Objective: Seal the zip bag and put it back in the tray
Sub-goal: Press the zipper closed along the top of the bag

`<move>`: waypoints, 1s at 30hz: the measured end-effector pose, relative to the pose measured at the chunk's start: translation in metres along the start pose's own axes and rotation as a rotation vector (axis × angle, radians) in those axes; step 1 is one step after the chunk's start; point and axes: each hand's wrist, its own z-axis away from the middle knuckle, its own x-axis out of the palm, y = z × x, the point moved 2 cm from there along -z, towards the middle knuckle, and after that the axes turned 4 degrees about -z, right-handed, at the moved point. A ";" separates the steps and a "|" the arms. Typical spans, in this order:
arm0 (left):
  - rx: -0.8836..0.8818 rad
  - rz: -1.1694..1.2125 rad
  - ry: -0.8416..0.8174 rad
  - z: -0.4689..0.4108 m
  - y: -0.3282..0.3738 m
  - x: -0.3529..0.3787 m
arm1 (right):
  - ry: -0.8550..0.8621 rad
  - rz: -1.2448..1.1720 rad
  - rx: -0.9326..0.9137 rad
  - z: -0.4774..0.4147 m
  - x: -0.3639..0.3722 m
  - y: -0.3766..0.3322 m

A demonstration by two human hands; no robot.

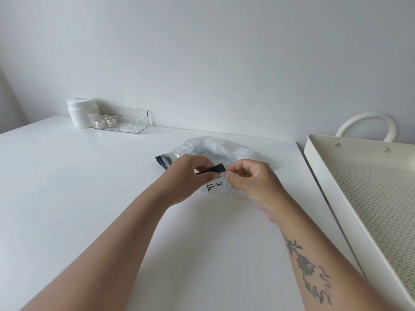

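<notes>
A clear plastic zip bag [215, 149] with a dark zip strip along its near edge and a small black logo lies crumpled on the white table. My left hand [190, 178] pinches the dark strip near its right end. Just to the right, my right hand [249, 178] pinches the bag's corner, fingertips nearly touching the left hand's. The strip's left end sticks out beyond my left hand. A cream tray [314, 167] with a perforated bottom and a looped handle stands at the right, beside the table's edge.
At the back left, against the wall, a white jar [79, 113] stands next to a clear plastic box [132, 118] holding two small pots. The table's right edge runs close to the tray.
</notes>
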 end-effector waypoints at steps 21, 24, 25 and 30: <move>-0.031 0.132 0.002 -0.004 -0.008 -0.001 | -0.036 0.012 0.027 0.001 -0.001 -0.003; -0.029 0.109 0.006 -0.005 -0.009 -0.001 | -0.057 0.024 0.033 0.002 -0.001 -0.002; -0.030 0.109 0.009 -0.005 -0.009 -0.002 | -0.058 0.021 0.034 0.002 -0.001 -0.002; -0.023 0.148 -0.005 -0.005 -0.009 -0.003 | -0.047 0.003 0.045 0.001 -0.002 -0.001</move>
